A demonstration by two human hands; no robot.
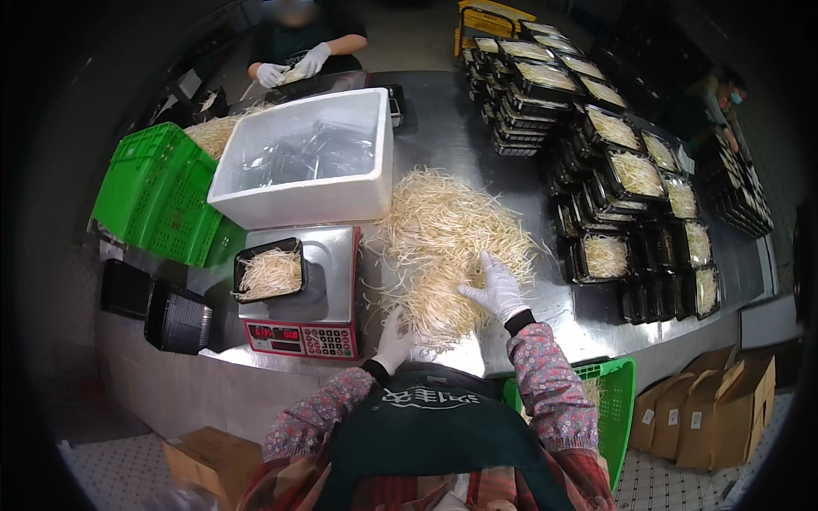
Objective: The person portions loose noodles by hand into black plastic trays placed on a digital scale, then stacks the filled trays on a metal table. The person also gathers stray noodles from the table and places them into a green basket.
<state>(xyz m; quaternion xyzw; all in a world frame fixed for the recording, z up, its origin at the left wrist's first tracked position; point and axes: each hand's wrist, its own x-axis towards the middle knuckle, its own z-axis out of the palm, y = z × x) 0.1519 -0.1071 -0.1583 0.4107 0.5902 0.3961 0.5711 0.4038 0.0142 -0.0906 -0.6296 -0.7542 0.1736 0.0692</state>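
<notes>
A large heap of bean sprouts [447,236] lies on the steel table in front of me. My right hand [497,289], in a white glove, rests on the heap's right side with thumb and fingers apart. At the heap's near left edge is my gloved left hand [394,342], its fingers partly spread beside the sprouts; no bunch shows in its grasp. To the left, a black plastic tray of sprouts [271,271] sits on a digital scale [332,255] with a lit red display.
A white foam box [300,204] holding clear plastic lids stands behind the scale, beside green crates [153,191]. Empty black trays [176,316] lie far left. Stacked packs of sprouts [607,255] fill the right. Another gloved person works opposite. A green crate [617,409] stands below the table edge.
</notes>
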